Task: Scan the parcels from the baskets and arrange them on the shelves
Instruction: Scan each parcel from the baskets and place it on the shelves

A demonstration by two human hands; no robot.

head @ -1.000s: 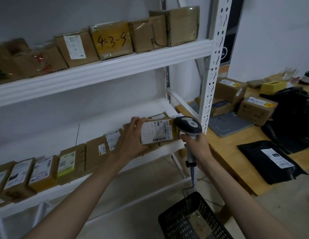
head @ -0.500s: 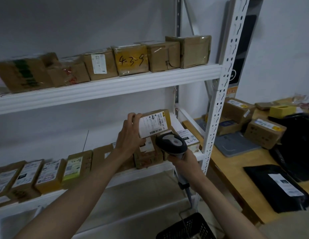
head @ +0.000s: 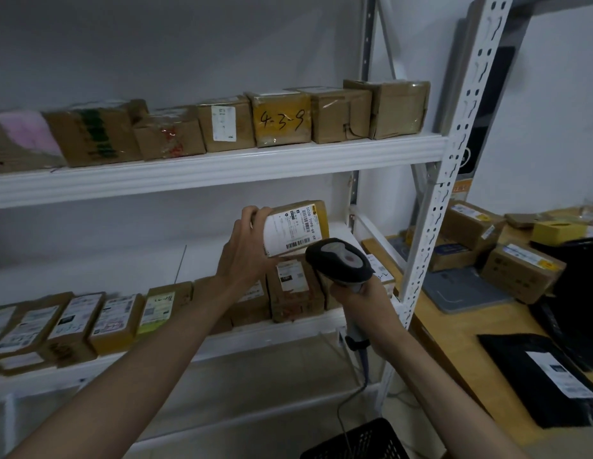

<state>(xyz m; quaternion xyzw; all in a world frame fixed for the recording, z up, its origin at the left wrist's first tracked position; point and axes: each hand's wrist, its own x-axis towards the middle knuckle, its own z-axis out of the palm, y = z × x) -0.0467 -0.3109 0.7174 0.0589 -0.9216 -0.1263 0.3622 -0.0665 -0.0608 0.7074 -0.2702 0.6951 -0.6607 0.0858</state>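
Note:
My left hand point(head: 243, 256) grips a small cardboard parcel point(head: 296, 226) with a white barcode label, held in the air between the two white shelves. My right hand point(head: 364, 299) holds a grey and black barcode scanner point(head: 341, 260) just below and right of the parcel, its head close to the label. Its cable hangs down toward a black basket point(head: 358, 440) at the bottom edge. The lower shelf point(head: 281, 329) carries a row of labelled parcels point(head: 113, 319). The upper shelf point(head: 222, 167) holds several taped boxes, one marked "4-3-9" point(head: 281, 119).
The white perforated shelf post point(head: 434, 226) stands right of my hands. Beyond it a wooden table point(head: 454, 332) bears cardboard boxes point(head: 520, 273), a grey pad point(head: 460, 289), a yellow box point(head: 560, 230) and black mailer bags point(head: 536, 376).
My left hand has lifted the parcel up off the lower shelf row. The scanner has moved left, under the parcel's label. The view has tilted upward.

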